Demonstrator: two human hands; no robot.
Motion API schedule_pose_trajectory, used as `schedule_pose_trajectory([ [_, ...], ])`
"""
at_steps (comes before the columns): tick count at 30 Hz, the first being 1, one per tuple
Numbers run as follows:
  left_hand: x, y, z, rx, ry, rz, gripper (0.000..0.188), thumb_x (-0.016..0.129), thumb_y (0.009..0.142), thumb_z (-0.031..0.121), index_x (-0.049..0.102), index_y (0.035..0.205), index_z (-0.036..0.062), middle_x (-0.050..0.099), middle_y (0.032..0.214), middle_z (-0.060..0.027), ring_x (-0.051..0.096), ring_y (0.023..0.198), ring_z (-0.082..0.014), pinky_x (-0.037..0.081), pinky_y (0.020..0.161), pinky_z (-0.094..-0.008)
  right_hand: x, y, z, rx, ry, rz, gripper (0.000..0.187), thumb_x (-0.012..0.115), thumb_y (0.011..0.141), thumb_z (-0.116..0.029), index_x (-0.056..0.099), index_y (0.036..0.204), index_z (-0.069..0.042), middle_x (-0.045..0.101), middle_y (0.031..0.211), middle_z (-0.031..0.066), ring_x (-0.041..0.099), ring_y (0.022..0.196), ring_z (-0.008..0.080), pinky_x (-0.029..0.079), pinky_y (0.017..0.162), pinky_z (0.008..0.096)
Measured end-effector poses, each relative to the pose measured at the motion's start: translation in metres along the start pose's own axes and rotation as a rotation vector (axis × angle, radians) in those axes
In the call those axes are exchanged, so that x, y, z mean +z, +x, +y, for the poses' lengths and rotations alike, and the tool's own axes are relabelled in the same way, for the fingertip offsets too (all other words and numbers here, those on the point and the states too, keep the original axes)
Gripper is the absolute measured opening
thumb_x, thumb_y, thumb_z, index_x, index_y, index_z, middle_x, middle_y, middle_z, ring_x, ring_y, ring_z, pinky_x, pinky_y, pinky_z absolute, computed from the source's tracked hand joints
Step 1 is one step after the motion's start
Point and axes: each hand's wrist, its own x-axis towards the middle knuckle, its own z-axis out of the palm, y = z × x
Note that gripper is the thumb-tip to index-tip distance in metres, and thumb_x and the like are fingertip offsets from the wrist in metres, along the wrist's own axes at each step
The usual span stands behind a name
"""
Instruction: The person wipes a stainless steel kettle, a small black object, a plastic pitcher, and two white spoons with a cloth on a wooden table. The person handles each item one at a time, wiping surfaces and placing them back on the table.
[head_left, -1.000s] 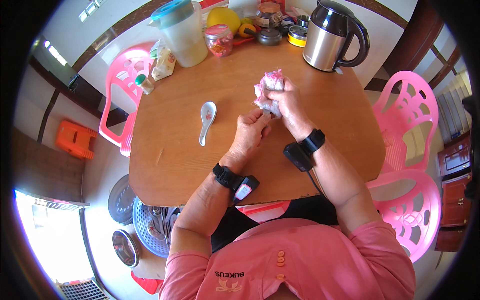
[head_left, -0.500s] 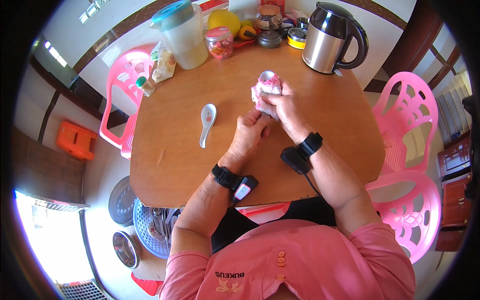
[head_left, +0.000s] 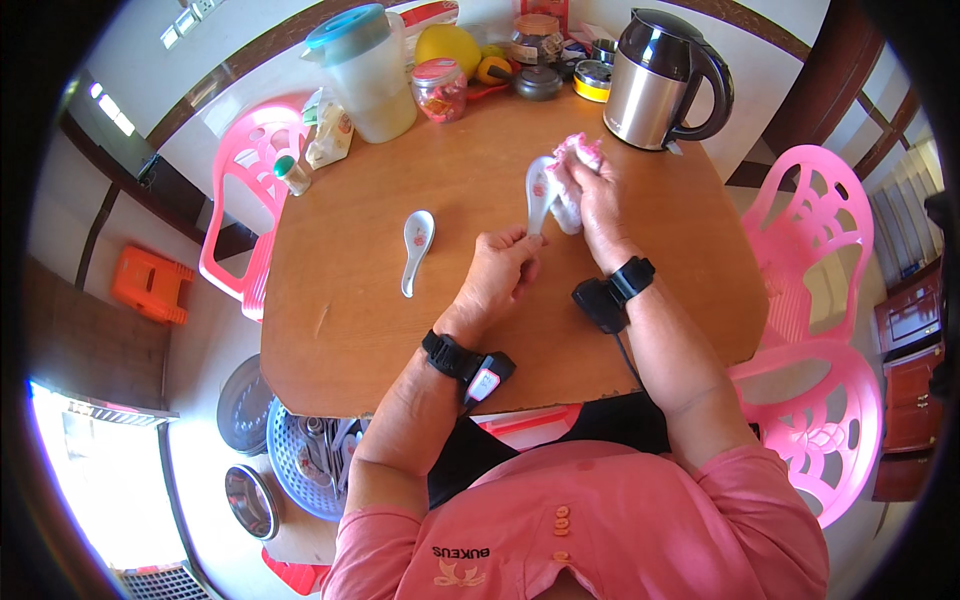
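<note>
My left hand (head_left: 500, 265) pinches the handle end of a white soup spoon (head_left: 541, 192), whose bowl points away from me and shows a small red pattern. Bunched in my right hand (head_left: 600, 205) is a pink and white cloth (head_left: 568, 185), held just right of the spoon's bowl; whether it still touches the spoon I cannot tell. A second white soup spoon (head_left: 417, 240) of the same kind lies on the wooden table (head_left: 340, 330), left of my hands, its handle toward me.
Along the table's far side stand a lidded plastic pitcher (head_left: 372, 85), a jar with a pink lid (head_left: 440, 95), a yellow round fruit (head_left: 448, 48) and a steel kettle (head_left: 645, 90). A green-capped shaker (head_left: 291, 175) is near the left edge. Pink chairs (head_left: 800, 230) flank the table.
My right hand has drawn the cloth off the spoon to the right, uncovering the bowl and handle. My left hand stays nearly where it was, keeping hold of the handle.
</note>
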Motion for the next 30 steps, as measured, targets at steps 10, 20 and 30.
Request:
schedule_pose_trajectory([
  [10, -0.026, 0.010, 0.002, -0.128, -0.370, 0.056, 0.031, 0.053, 0.102, 0.025, 0.062, 0.104, -0.0056, 0.050, 0.062, -0.0053, 0.042, 0.043, -0.0143, 0.031, 0.039, -0.0280, -0.015, 0.001, -0.006, 0.180, -1.068, -0.315, 0.044, 0.076, 0.078, -0.033, 0.070, 0.093, 0.007, 0.070, 0.084, 0.0257, 0.071, 0.076, 0.0325, 0.053, 0.070, 0.0416],
  [20, -0.034, 0.017, 0.000, -0.098, -0.446, 0.091, 0.020, 0.057, 0.098, 0.019, 0.055, 0.092, 0.0001, 0.057, 0.066, -0.0095, 0.052, 0.046, -0.0195, 0.037, 0.040, -0.0320, -0.002, -0.008, -0.017, 0.120, -1.331, -0.417, 0.029, 0.075, 0.083, -0.026, 0.075, 0.099, -0.001, 0.076, 0.086, 0.0130, 0.074, 0.077, 0.0196, 0.056, 0.070, 0.0345],
  [30, -0.037, 0.016, -0.005, -0.004, -0.083, 0.224, 0.024, 0.053, 0.101, 0.020, 0.062, 0.101, -0.0023, 0.060, 0.067, -0.0088, 0.055, 0.044, -0.0160, 0.040, 0.034, -0.0279, 0.024, -0.025, -0.044, 0.166, -1.232, -0.565, 0.048, 0.069, 0.089, -0.052, 0.075, 0.094, -0.005, 0.071, 0.077, 0.0101, 0.068, 0.075, 0.0215, 0.052, 0.071, 0.0357],
])
